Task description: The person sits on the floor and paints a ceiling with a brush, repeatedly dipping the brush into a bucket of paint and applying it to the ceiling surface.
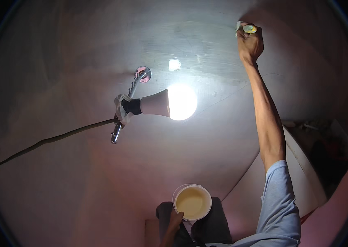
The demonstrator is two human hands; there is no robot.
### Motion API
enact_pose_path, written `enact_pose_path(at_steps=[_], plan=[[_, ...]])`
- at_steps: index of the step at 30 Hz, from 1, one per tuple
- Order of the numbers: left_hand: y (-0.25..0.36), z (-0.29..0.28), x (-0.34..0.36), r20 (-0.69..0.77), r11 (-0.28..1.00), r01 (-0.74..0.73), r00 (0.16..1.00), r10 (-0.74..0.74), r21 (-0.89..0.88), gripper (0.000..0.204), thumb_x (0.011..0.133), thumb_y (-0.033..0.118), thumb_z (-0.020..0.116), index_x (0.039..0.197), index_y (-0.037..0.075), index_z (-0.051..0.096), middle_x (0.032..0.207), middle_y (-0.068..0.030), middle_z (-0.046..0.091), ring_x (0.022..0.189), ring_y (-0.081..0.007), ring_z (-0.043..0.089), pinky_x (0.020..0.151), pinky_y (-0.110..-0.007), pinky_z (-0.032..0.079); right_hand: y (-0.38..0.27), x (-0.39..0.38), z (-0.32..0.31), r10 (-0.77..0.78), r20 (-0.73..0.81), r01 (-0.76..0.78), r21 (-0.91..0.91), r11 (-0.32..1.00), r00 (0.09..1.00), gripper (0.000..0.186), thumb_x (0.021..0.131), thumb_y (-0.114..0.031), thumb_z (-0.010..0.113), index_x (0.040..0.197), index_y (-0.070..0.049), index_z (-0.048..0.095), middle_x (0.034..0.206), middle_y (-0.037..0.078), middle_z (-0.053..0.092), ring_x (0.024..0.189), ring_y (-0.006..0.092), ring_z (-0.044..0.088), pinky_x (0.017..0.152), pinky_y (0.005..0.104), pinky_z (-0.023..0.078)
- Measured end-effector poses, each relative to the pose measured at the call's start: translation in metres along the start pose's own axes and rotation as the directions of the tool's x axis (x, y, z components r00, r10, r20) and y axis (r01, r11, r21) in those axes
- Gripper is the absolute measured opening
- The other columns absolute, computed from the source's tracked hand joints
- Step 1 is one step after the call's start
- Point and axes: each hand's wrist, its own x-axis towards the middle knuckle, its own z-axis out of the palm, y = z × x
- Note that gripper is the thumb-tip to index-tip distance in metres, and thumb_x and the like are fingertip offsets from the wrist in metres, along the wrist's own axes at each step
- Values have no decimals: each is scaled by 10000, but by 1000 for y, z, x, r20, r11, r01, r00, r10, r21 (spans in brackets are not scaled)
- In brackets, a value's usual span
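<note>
With my right arm stretched up to the far right, my right hand is closed round a paintbrush. The handle end is yellow and pale, and the bristles are mostly hidden behind my fingers. The brush is up against the grey wall, where wet-looking streaks run to its left. Low in the middle, my left hand grips the near-left rim of a white bucket. Cream-coloured liquid stands in the bucket, which is in front of my dark-trousered legs.
A lit bulb is tied to a metal wall rod left of centre, between my arms. Its dark cable runs off to the lower left. At right, beside my forearm, a pale curved panel borders a dark recess with loose items.
</note>
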Motion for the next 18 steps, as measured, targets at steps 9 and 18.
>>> enact_pose_path(at_steps=[9, 18], plan=[[-18, -4, 3, -80, 994, -110, 991, 108, -22, 512, 783, -37, 536, 1293, -53, 491, 1124, -142, 630, 990, -232, 643, 866, -342, 525, -120, -30, 58, -336, 379, 256, 247, 935, 862, 305, 797, -185, 804, 1071, -115, 691, 1045, 90, 638, 886, 239, 702, 768, 352, 600], [-5, 6, -1, -60, 996, -79, 995, 76, -51, 540, 780, -22, 539, 1317, -48, 490, 1148, -136, 629, 1042, -234, 616, 927, -334, 477, -124, -5, 64, -478, 638, -113, 662, 741, 603, 194, 858, -188, 761, 1049, -160, 746, 998, 24, 749, 966, 165, 708, 845, 296, 592]])
